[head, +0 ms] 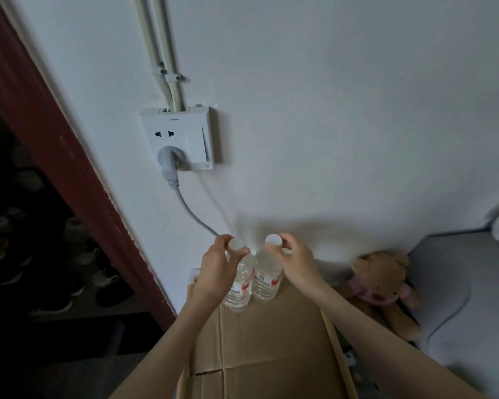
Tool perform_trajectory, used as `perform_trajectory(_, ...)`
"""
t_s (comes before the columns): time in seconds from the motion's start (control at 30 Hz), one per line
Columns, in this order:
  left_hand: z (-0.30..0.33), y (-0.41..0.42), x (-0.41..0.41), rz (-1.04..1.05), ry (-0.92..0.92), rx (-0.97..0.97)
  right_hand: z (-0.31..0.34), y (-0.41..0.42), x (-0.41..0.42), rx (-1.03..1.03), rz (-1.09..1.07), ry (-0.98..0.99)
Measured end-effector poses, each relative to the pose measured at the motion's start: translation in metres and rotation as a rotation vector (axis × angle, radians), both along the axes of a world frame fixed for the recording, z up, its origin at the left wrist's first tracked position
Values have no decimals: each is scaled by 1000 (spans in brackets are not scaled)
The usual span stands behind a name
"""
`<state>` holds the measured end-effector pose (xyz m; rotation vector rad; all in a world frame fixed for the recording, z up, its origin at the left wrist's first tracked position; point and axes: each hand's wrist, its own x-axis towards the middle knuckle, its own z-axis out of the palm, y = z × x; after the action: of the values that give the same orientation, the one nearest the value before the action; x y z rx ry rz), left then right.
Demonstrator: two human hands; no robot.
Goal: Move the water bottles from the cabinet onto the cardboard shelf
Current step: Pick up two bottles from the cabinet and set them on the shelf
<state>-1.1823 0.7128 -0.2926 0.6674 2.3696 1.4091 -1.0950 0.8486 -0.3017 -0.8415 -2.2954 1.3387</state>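
Two clear water bottles with white caps and red-and-white labels stand side by side at the far end of the brown cardboard shelf (265,347), close to the white wall. My left hand (216,272) grips the left bottle (240,286) by its neck just under the cap. My right hand (293,262) holds the right bottle (267,280) the same way at its neck. Both bottles are upright and nearly touch each other. The cabinet (26,240) is the dark opening at the left, behind a red-brown frame.
A wall socket (179,138) with a grey plug and cable hangs above the bottles. A brown teddy bear (383,286) lies to the right of the cardboard, beside a grey cushioned surface (467,298). Shoes fill the dark cabinet.
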Motion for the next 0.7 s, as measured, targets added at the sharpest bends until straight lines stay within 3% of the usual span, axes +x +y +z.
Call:
perform_trajectory(0.13, -4, 12, -4, 63, 30, -5, 1, 13, -9, 49, 67, -73)
perform_trajectory(0.4, -4, 9, -14, -131, 290, -11, 5, 28, 10, 74, 397, -61)
perform_trajectory(0.7, -3, -11, -18, -320, 210, -50, 17, 34, 4, 209, 392, -139)
